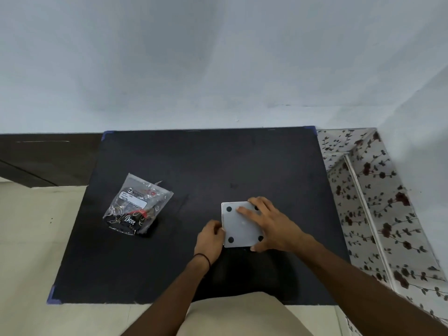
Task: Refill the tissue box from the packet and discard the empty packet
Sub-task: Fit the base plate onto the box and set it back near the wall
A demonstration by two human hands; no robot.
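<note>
A square white tissue box (238,229) lies upside down on the black mat (208,166), its base with black round feet at the corners facing up. My right hand (271,224) rests flat across that base, fingers spread over its right side and far edge. My left hand (209,238) grips the box's left edge. A crumpled clear plastic packet (137,206) with a white label and "Dove" print lies to the left on the mat, apart from both hands.
The mat covers a table set against a pale wall. A floral-patterned surface (378,202) with a white rail runs along the right side. Cream floor (36,238) shows to the left and below the mat.
</note>
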